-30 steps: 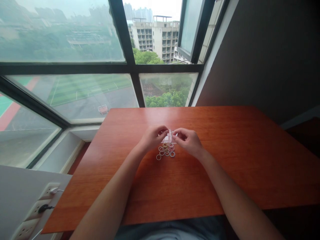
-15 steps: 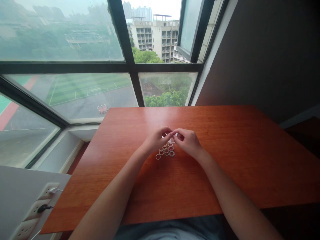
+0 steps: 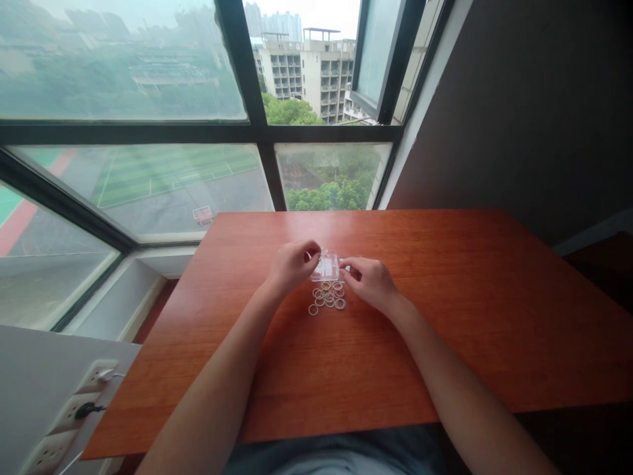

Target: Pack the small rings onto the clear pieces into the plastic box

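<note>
A small clear plastic box [image 3: 327, 267] with divided compartments sits near the middle of the wooden table. My left hand [image 3: 294, 265] is at its left side, thumb and fingers closed in a pinch near the rim. Whatever lies between those fingertips is too small to make out. At the box's right edge, my right hand [image 3: 370, 278] is closed too, fingertips touching or nearly touching the plastic; any item in them is hidden. Several thin pale rings [image 3: 329, 300] lie in a loose cluster just in front of the box, between my wrists.
The reddish-brown table [image 3: 475, 316] spreads wide on both sides. Behind it stand dark-framed windows [image 3: 267, 135], with one pane [image 3: 378, 59] swung outward. Wall sockets [image 3: 74, 415] with plugged-in cords are at lower left. A dark wall [image 3: 534, 105] rises at right.
My hands were together, fingertips meeting above the box. My left hand has moved left and slightly away from me, uncovering the box. My right hand has barely shifted. The rings lie as before.
</note>
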Available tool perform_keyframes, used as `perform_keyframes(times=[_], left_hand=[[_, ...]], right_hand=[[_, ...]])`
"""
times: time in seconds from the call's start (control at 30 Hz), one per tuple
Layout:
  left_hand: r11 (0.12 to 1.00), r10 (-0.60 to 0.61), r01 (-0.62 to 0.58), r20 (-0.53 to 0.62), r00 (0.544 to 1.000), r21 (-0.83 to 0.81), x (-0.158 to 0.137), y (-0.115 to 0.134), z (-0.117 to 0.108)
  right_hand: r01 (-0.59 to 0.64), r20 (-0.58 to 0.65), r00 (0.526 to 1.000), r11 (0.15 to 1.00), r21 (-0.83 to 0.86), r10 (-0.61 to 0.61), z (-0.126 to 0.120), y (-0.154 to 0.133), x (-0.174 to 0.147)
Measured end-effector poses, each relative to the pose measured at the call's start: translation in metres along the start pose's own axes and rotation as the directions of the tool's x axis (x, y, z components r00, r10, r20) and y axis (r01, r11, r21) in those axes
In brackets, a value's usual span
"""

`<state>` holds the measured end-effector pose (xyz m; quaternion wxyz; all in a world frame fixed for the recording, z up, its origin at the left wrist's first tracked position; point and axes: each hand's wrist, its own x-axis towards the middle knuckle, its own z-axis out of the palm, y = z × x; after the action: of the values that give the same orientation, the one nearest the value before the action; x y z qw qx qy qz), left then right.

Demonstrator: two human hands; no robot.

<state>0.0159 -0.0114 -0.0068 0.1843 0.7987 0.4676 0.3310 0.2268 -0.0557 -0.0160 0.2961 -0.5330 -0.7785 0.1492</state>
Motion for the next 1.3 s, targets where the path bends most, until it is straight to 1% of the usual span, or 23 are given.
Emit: perform_keyframes(times=[0.07, 0.17, 0.37, 0.73, 0.83, 0.97, 1.03, 1.17, 1.3], left_hand=[[1.0, -0.024, 0.024, -0.049, 0.999, 0.014, 0.001, -0.007, -0.007], [0.999, -0.035, 0.038, -0.077, 0.996, 0.039, 0.001, -0.012, -0.011], [0.997, -0.035, 0.038, -0.056, 0.998, 0.065, 0.0, -0.012, -0.007], [0.996, -0.032, 0.034, -0.032, 0.999, 0.076, -0.002, -0.015, -0.006], [0.996, -0.031, 0.033, -0.024, 0.999, 0.082, -0.002, -0.014, -0.006], [0.995, -0.025, 0.027, -0.025, 0.999, 0.098, -0.001, -0.012, -0.007], [0.994, -0.023, 0.026, -0.026, 0.999, 0.102, -0.001, -0.012, -0.006], [0.995, -0.016, 0.018, -0.017, 1.0, 0.098, -0.001, -0.012, -0.006], [0.995, -0.017, 0.017, -0.009, 1.0, 0.102, -0.001, -0.012, -0.006]], right_hand=[[-0.006, 0.012, 1.0, 1.0, -0.013, 0.006, 0.0, 0.0, 0.0], [-0.007, 0.022, 1.0, 1.0, -0.027, 0.008, 0.0, 0.0, -0.001], [-0.003, 0.03, 1.0, 0.999, -0.04, 0.005, 0.001, 0.001, -0.001], [-0.016, 0.117, 0.993, 1.0, -0.009, 0.017, -0.001, 0.001, -0.001], [0.001, 0.178, 0.984, 1.0, -0.011, 0.001, -0.002, 0.0, -0.002], [0.045, 0.294, 0.955, 0.998, -0.036, -0.033, -0.004, -0.001, -0.004], [0.055, 0.321, 0.946, 0.997, -0.06, -0.033, -0.005, -0.002, -0.004], [0.046, 0.332, 0.943, 0.995, -0.089, -0.014, -0.005, -0.003, -0.004], [0.044, 0.327, 0.945, 0.997, -0.071, -0.018, -0.005, -0.002, -0.004]])
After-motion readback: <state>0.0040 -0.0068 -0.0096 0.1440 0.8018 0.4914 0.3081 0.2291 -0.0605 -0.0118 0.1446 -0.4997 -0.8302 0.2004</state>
